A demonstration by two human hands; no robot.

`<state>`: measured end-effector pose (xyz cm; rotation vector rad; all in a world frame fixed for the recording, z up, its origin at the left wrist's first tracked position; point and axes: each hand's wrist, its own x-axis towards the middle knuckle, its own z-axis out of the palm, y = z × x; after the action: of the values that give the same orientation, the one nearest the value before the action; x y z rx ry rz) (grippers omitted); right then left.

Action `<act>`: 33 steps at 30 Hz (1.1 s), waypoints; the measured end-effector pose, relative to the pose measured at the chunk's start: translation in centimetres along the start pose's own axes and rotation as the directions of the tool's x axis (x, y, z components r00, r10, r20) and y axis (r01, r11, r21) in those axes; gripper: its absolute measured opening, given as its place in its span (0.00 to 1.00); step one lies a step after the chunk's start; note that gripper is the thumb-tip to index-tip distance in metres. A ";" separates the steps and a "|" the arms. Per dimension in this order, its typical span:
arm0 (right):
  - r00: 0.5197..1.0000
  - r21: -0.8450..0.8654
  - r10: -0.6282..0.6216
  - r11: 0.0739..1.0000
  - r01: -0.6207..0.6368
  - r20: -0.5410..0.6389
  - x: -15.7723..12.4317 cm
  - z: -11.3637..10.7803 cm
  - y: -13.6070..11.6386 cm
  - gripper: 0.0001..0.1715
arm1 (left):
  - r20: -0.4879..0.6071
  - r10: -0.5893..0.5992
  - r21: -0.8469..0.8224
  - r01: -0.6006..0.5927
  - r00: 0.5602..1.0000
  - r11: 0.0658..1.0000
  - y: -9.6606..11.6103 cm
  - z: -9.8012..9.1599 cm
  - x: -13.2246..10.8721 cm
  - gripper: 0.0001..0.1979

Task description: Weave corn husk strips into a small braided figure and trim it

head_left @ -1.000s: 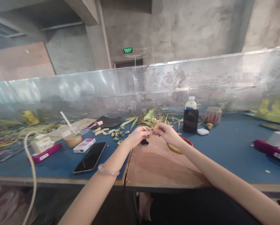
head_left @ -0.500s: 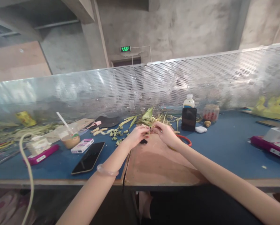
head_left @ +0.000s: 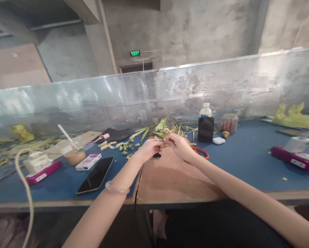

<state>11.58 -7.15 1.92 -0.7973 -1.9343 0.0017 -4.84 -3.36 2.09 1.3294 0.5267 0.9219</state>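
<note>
Head view: over a brown board (head_left: 175, 181), the left hand (head_left: 149, 150) pinches a small pale strip (head_left: 158, 139), which pokes out above its fingertips. The right hand (head_left: 179, 146) reaches in just right of it; whether its fingers grip the strip, I cannot tell. Leaves (head_left: 160, 127) lie heaped just beyond, far side.

A blue-topped table (head_left: 247, 158) is carrying everything, with a dark phone (head_left: 95, 175) lying flat on it. A brown panel (head_left: 175, 179) is forming the surface right of the phone. Just behind the phone a small white-and-purple box (head_left: 88, 162) is lying; farther behind and left, a drink cup (head_left: 75, 158) is standing. Leafy scraps (head_left: 161, 127) are spreading beyond the phone, rightward; a black upright object (head_left: 205, 130) is standing far right of it.
</note>
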 end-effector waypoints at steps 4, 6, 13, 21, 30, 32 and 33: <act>0.999 0.009 0.039 0.999 -0.040 0.023 0.1 -0.4 -0.2 0.08 | -0.002 -0.029 -0.029 0.029 1.000 0.999 0.2 0.1 -0.2 0.07; 0.996 0.020 0.067 0.997 -0.068 0.055 0.1 -0.6 -0.2 0.08 | -0.004 -0.046 -0.037 0.046 0.999 0.998 0.3 0.1 -0.3 0.08; 0.977 0.146 0.095 0.981 -0.124 0.193 0.3 -1.0 0.3 0.11 | 0.009 -0.079 -0.044 0.079 0.997 0.996 0.4 0.3 -0.4 0.13; 0.977 0.079 0.134 0.986 -0.149 0.166 0.1 -0.9 0.6 0.09 | -0.008 -0.078 -0.058 0.078 0.997 0.995 0.8 0.7 -0.9 0.32; 0.999 -0.144 0.024 0.989 -0.019 0.028 0.0 0.2 0.4 0.09 | 0.058 -0.019 -0.095 0.024 0.998 0.995 1.0 0.8 -1.0 0.43; 1.000 -0.189 -0.007 0.982 0.012 0.024 0.1 0.7 0.8 0.09 | 0.056 -0.002 -0.102 0.007 0.998 0.995 0.8 0.6 -0.8 0.38; 0.999 -0.208 -0.021 0.978 0.026 0.027 0.1 0.8 1.0 0.09 | 0.049 -0.002 -0.102 0.007 0.999 0.995 0.8 0.5 -0.7 0.33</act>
<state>11.38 -6.08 1.23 -0.9156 -1.9892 -0.2103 -4.99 -4.25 2.82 1.2544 0.4387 0.8983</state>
